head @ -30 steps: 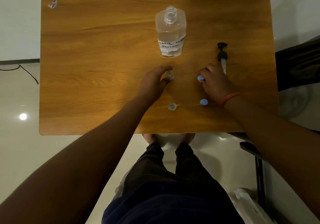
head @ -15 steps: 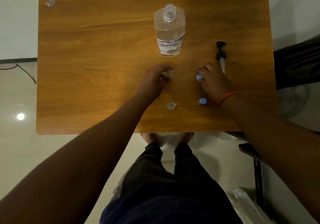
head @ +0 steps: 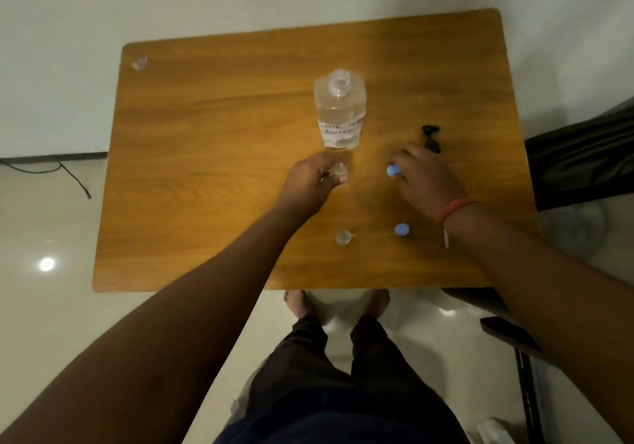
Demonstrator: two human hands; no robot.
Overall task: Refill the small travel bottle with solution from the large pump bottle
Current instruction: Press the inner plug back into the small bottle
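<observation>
The label (head: 340, 128) on the big bottle (head: 339, 114) carries handwriting too blurred to read. The left hand (head: 308, 182) covers most of a small clear bottle (head: 339, 169); only its open top shows. The right hand (head: 425, 176) hides part of a blue cap (head: 393, 170) and the lower end of the black pump (head: 431, 136). A small clear thing (head: 139, 63) at the table's far left corner is too blurred to identify. Both forearms run off the bottom edge.

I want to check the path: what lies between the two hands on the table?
Only bare table in the head view, between the left hand and right hand.
</observation>
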